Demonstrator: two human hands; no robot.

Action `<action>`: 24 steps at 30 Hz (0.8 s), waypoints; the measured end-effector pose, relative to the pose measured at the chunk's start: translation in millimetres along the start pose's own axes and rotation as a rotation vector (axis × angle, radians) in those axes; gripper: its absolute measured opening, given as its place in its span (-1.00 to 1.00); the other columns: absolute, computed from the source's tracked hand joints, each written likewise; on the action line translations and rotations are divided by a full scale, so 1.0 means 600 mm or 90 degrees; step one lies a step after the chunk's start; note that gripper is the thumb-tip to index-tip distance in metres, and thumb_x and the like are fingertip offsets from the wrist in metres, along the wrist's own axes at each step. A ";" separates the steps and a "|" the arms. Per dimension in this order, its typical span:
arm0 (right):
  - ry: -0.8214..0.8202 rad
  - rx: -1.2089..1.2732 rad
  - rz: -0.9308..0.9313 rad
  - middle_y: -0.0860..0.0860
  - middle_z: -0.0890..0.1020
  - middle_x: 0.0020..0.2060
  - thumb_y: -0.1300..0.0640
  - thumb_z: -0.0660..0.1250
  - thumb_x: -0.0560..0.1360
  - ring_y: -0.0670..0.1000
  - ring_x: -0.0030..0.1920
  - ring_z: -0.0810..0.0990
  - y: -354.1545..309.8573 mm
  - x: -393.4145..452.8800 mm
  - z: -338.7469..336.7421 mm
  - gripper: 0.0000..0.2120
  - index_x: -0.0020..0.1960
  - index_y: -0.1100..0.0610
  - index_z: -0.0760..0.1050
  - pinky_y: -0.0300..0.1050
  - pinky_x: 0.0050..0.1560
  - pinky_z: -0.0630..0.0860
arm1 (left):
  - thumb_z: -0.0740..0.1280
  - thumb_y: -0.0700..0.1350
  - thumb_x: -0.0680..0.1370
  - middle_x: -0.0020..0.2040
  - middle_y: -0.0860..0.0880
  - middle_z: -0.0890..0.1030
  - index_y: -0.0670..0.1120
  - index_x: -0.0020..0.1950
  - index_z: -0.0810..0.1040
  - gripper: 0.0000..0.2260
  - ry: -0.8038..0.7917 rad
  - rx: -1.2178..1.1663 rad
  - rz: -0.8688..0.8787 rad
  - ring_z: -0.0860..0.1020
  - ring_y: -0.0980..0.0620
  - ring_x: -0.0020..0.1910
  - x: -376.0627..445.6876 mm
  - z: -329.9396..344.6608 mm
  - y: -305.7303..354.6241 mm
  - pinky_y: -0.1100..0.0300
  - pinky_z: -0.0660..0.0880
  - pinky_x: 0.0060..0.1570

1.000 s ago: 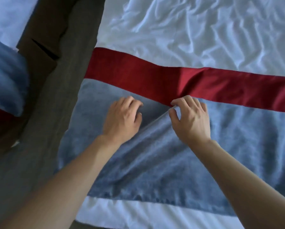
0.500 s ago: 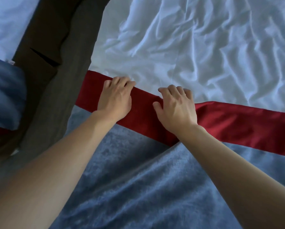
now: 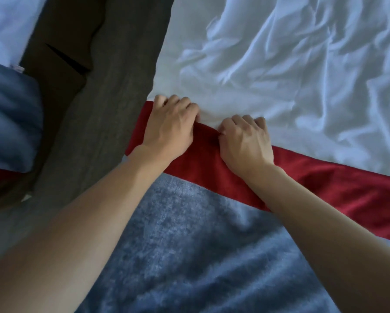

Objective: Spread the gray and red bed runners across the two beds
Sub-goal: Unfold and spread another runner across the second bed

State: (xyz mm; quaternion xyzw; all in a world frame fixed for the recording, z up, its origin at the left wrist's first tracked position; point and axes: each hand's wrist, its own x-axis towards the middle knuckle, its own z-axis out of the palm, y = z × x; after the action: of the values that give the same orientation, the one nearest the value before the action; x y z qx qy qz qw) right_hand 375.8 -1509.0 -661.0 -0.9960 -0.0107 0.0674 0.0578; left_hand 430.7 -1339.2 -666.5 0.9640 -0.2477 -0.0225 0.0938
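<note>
Both hands grip the far edge of the red runner point(image 3: 325, 186). The left hand point(image 3: 170, 127) has its fingers curled over that edge near the bed's left side; the right hand point(image 3: 246, 141) sits just beside it, knuckles bent, pinching the same edge. The red runner lies as a flat band slanting from the left edge toward the near right. The gray runner point(image 3: 200, 256) adjoins it on the near side, plush and mottled. Beyond lies wrinkled white sheet point(image 3: 291, 64). Left of the bed runs a dark floor gap point(image 3: 94, 109), then a second bed point(image 3: 6, 109) carrying gray and red cloth.
</note>
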 end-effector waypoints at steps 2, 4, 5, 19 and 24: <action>0.026 0.003 -0.018 0.06 0.64 -0.13 0.21 0.22 0.49 0.17 -0.05 0.55 -0.019 0.037 0.004 -0.84 -0.07 0.14 0.58 0.01 0.07 0.27 | 0.23 -0.21 0.53 -0.08 0.02 0.59 -0.03 -0.01 0.57 -0.84 0.015 0.009 -0.030 0.50 -0.08 -0.04 0.005 -0.002 -0.040 0.01 0.24 0.03; 0.037 0.035 -0.027 0.07 0.64 -0.14 0.26 0.23 0.43 0.19 -0.05 0.56 -0.033 0.068 0.002 -0.83 -0.08 0.15 0.58 0.02 0.07 0.28 | 0.26 -0.20 0.52 -0.09 0.01 0.59 -0.04 -0.02 0.57 -0.87 0.035 0.009 -0.042 0.51 -0.09 -0.05 0.013 -0.005 -0.062 0.00 0.24 0.02; 0.034 0.058 -0.031 0.08 0.64 -0.15 0.27 0.23 0.41 0.21 -0.06 0.56 -0.036 0.072 0.001 -0.82 -0.08 0.16 0.58 0.04 0.06 0.29 | 0.27 -0.20 0.51 -0.10 0.01 0.59 -0.04 -0.02 0.57 -0.88 0.028 0.000 -0.036 0.51 -0.09 -0.06 0.014 -0.005 -0.063 0.00 0.24 0.01; 0.082 0.078 0.034 0.08 0.60 0.05 0.18 0.35 0.46 0.17 0.06 0.54 0.034 -0.036 -0.016 -0.68 0.21 0.14 0.54 0.09 0.17 0.39 | 0.25 -0.18 0.47 0.09 -0.04 0.53 -0.07 0.19 0.49 -0.71 0.020 -0.040 -0.019 0.49 -0.11 0.10 -0.005 0.009 0.042 -0.02 0.30 0.10; 0.137 0.081 0.071 0.07 0.61 0.05 0.19 0.35 0.45 0.16 0.05 0.55 0.098 -0.113 -0.011 -0.65 0.24 0.14 0.53 0.08 0.18 0.39 | 0.29 -0.13 0.51 0.11 -0.03 0.54 -0.05 0.22 0.52 -0.72 0.011 -0.055 0.026 0.49 -0.11 0.14 -0.026 0.033 0.156 0.00 0.27 0.13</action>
State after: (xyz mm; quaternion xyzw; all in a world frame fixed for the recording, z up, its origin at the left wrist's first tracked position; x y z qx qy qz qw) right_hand 310.2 -1570.3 -652.1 -0.9909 0.0554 -0.0364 0.1175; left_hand 371.1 -1415.8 -668.3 0.9540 -0.2653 -0.0227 0.1378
